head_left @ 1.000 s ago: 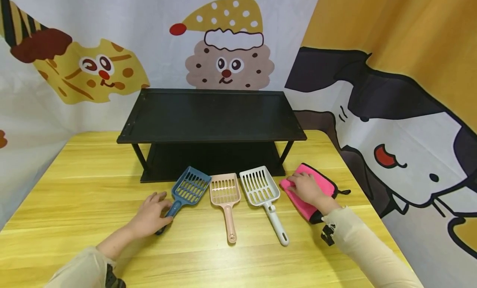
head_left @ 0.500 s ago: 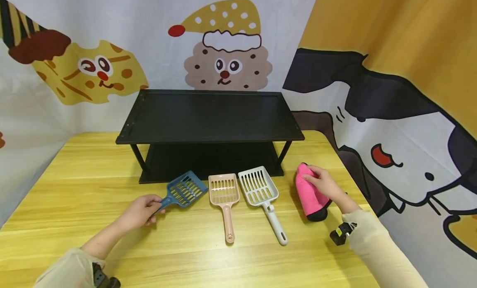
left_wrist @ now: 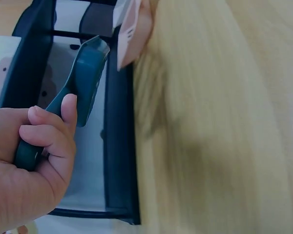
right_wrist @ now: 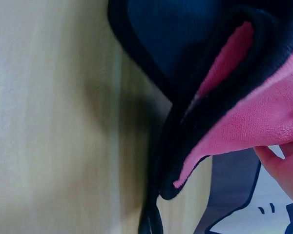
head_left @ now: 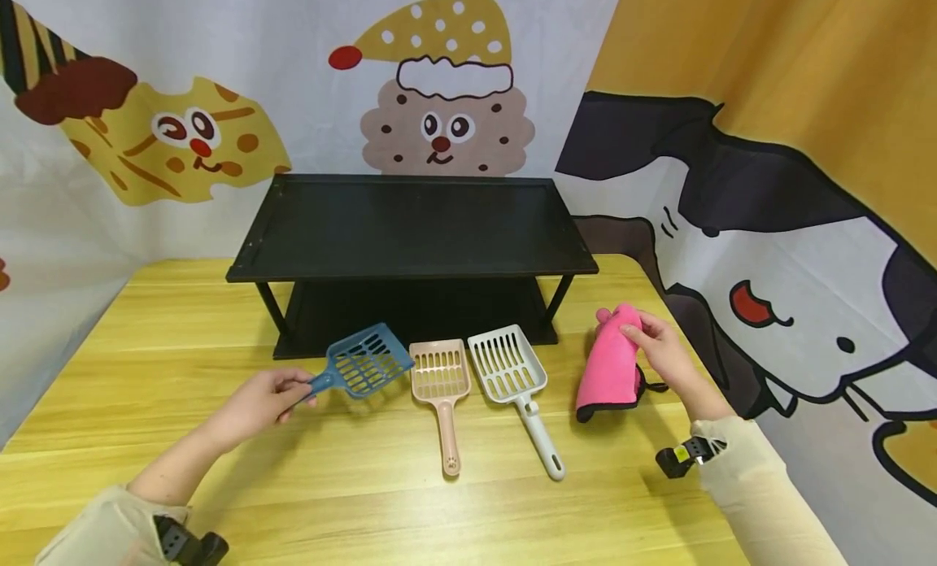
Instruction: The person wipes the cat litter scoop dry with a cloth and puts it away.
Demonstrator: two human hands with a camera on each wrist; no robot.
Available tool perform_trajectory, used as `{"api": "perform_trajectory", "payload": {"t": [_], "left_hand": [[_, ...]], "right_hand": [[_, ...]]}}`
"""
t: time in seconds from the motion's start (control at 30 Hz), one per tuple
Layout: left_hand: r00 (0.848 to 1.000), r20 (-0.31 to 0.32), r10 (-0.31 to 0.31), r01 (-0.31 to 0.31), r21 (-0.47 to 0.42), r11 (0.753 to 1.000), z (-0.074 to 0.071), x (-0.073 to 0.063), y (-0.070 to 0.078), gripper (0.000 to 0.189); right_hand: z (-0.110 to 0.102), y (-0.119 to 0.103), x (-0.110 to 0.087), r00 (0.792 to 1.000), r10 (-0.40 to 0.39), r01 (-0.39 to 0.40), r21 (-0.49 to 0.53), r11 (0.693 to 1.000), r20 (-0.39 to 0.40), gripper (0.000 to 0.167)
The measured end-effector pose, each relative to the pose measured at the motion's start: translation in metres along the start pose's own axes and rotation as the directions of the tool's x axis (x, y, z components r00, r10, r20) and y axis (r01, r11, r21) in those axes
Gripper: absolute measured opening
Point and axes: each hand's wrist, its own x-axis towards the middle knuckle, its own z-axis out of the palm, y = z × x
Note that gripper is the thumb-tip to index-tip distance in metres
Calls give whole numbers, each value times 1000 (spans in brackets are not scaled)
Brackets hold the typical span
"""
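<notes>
My left hand grips the handle of a blue slotted litter scoop; its head is held up off the table and points right. In the left wrist view the fingers curl round the handle of this scoop. A pink litter scoop and a pale grey one lie side by side on the table. On the right, my right hand pinches the top of a pink cloth with black edging, which hangs folded. The right wrist view shows the cloth's pink side and dark blue side.
Behind the scoops stands a black two-tier rack. All of this is on a wood-grain table. A cartoon-printed curtain hangs close behind the rack and along the right side.
My left hand went from reaching over the blue litter scoop's handle to gripping and lifting it. My right hand gathered up the flat-lying pink cloth and raised it, moving slightly right.
</notes>
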Motion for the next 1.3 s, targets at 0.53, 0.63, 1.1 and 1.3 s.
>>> {"api": "perform_trajectory", "payload": {"t": [0.53, 0.63, 1.1, 1.3], "left_hand": [[994, 97, 48, -42, -63, 997, -3, 10, 30, 29], [995, 97, 37, -31, -61, 998, -2, 12, 34, 30], [994, 103, 46, -44, -17, 999, 0, 21, 54, 28], [993, 110, 48, -47, -5, 999, 1, 24, 59, 28]], "right_hand": [[-13, -34, -15, 983, -162, 181, 290, 940, -91, 24], [-10, -44, -16, 970, -218, 243, 413, 878, -107, 21], [24, -96, -25, 970, -192, 243, 502, 830, -152, 21], [44, -112, -27, 976, -157, 210, 433, 877, -154, 25]]}}
